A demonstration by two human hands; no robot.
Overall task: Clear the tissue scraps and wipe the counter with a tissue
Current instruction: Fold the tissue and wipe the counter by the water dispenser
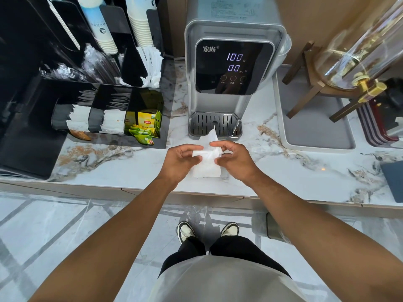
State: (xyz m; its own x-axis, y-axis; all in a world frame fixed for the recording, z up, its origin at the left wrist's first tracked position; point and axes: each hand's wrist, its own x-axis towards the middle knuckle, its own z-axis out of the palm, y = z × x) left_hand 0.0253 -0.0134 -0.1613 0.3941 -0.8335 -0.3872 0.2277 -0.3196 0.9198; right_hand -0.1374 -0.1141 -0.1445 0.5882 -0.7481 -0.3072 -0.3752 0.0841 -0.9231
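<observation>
Tissue (pixel 207 164) edges hidden between pinching hands

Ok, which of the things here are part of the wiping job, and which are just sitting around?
Part of the job:
- tissue, held by left hand and right hand
- marble counter

Just sitting around:
- water dispenser
- tea bags
- paper cups
- grey tray
- glass drink dispenser

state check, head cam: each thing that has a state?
tissue: held in both hands, partly unfolded, above the counter
left hand: pinching the tissue's left edge
right hand: pinching its right side
water dispenser: on, display reads 100 °C and 00 mL
drip tray: in place, no cup on it
glass drink dispenser: on its stand, level not readable
</observation>
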